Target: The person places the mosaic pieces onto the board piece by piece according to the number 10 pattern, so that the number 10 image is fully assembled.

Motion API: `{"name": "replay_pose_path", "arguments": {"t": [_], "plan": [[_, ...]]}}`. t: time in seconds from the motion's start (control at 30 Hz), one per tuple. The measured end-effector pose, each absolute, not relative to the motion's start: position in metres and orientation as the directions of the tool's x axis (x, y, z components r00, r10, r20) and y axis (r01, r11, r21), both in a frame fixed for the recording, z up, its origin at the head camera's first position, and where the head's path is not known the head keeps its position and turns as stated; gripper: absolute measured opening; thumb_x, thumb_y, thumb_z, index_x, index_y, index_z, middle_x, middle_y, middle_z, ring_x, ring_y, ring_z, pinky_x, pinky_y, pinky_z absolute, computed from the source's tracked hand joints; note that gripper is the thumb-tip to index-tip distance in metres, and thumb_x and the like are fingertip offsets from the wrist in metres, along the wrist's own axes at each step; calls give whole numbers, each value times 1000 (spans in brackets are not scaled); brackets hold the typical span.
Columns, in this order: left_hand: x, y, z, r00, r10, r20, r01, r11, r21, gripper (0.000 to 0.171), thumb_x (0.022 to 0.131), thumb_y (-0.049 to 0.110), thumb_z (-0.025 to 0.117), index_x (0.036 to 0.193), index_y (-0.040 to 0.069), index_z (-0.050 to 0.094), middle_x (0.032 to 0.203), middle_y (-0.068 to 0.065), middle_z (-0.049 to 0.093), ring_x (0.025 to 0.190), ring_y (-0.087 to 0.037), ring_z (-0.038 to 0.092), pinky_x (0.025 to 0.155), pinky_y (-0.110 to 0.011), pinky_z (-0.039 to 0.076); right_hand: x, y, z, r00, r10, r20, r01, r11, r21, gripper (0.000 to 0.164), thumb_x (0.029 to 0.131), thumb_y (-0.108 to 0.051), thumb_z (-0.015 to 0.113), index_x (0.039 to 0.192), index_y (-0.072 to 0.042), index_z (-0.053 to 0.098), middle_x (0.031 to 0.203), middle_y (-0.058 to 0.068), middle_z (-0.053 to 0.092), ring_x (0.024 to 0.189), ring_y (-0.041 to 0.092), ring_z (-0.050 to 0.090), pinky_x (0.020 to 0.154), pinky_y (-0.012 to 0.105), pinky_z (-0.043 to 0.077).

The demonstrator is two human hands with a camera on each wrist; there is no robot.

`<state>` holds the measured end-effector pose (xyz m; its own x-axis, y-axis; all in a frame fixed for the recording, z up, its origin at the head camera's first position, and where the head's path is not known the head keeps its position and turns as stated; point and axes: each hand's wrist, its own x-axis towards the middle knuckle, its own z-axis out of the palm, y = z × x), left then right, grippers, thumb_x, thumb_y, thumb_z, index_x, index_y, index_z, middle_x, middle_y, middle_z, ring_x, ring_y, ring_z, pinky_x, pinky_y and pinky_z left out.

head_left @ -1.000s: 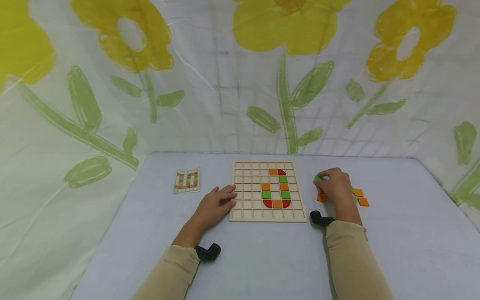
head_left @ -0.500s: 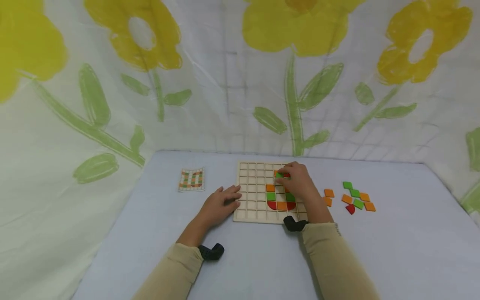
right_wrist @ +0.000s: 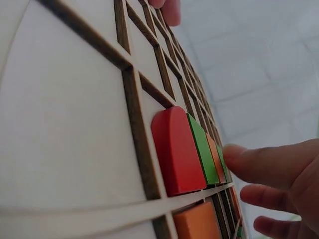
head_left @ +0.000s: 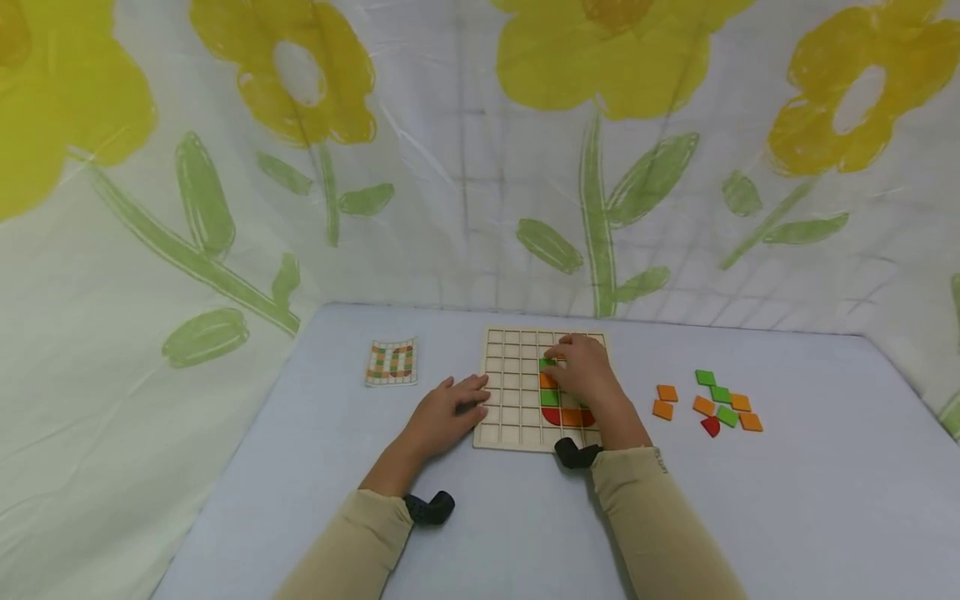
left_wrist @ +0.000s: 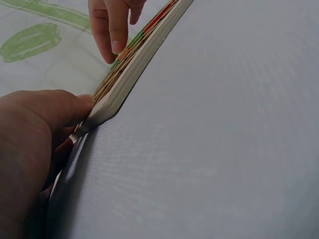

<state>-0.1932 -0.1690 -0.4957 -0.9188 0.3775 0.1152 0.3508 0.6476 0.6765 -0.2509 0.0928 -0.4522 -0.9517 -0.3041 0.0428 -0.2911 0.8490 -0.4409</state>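
Note:
A light wooden grid board (head_left: 512, 433) lies on the table. My left hand (head_left: 444, 417) rests at its left edge with fingers extended, and a digit touches the rim (left_wrist: 107, 102) in the left wrist view. My right hand (head_left: 587, 371) reaches over the board, its fingertips at a green square tile (head_left: 547, 364). That tile sits in the grid, level with the orange tile (head_left: 549, 381) below it, and a fingertip (right_wrist: 235, 153) touches it in the right wrist view. A red rounded tile (right_wrist: 178, 152) ends this column. My right hand hides the upper tiles.
Right of the board lie loose orange tiles (head_left: 663, 409), green tiles (head_left: 727, 416) and a red rounded tile (head_left: 711, 426). A pattern card (head_left: 392, 362) with coloured squares lies left of the board. A flowered cloth (head_left: 435, 208) hangs behind the table.
My right hand carried a green tile from the loose pieces to the board, then moved left and nearer me, where the tile now sits in a cell. My left hand stays at the board's edge.

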Motion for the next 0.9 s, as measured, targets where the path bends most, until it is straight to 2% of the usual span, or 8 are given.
{"name": "replay_pose_path", "arguments": {"t": [0.13, 0.37, 0.47, 0.57, 0.67, 0.77, 0.9], "plan": [[-192, -167, -493, -919, 377, 113, 347, 640, 686, 33, 97, 27, 63, 127, 12, 68, 148, 7, 49, 141, -16, 42, 126, -38, 18, -250, 98, -454, -953, -301, 32, -282, 847, -450, 26, 93, -21, 68, 116, -9, 73, 133, 22, 57, 128, 44, 45, 113, 57, 34], [-191, -165, -492, -924, 362, 121, 342, 643, 686, 33, 96, 26, 65, 127, 12, 68, 148, 7, 50, 140, -15, 43, 125, -38, 19, -247, 114, -446, -967, -255, -26, -199, 810, -552, 36, 97, -23, 62, 130, -8, 65, 147, 24, 43, 141, 47, 28, 115, 60, 31], [-191, -165, -492, -923, 367, 118, 343, 642, 686, 34, 97, 27, 64, 127, 12, 67, 148, 7, 49, 141, -16, 43, 125, -38, 19, -243, 129, -442, -975, -221, -38, -159, 802, -576, 38, 97, -24, 62, 132, -9, 64, 144, 22, 45, 138, 45, 32, 112, 60, 37], [-190, -165, -492, -925, 363, 114, 338, 647, 683, 34, 96, 26, 64, 127, 12, 67, 148, 7, 49, 141, -15, 43, 125, -39, 19, -236, 148, -436, -977, -206, -57, -136, 804, -579, 39, 97, -26, 62, 132, -10, 63, 133, 19, 52, 127, 40, 45, 102, 55, 47], [-189, -166, -490, -933, 342, 116, 324, 649, 688, 33, 95, 25, 66, 126, 12, 68, 147, 8, 51, 140, -15, 44, 125, -39, 20, -225, 173, -429, -976, -203, -85, -119, 810, -575, 37, 97, -25, 63, 130, -10, 64, 117, 14, 58, 104, 31, 56, 81, 43, 56], [-188, -167, -489, -937, 330, 113, 312, 647, 696, 33, 95, 24, 67, 125, 13, 68, 147, 8, 51, 139, -15, 45, 125, -40, 20, -210, 204, -425, -973, -222, -70, -149, 825, -545, 34, 95, -20, 64, 126, -7, 66, 103, 12, 61, 84, 24, 56, 64, 32, 52], [-190, -167, -491, -929, 352, 110, 324, 638, 698, 33, 95, 25, 66, 126, 12, 68, 147, 8, 50, 140, -15, 44, 125, -41, 19, -187, 248, -426, -970, -230, -79, -166, 863, -477, 32, 93, -15, 64, 124, -4, 67, 93, 7, 61, 79, 18, 53, 62, 28, 46]]}}
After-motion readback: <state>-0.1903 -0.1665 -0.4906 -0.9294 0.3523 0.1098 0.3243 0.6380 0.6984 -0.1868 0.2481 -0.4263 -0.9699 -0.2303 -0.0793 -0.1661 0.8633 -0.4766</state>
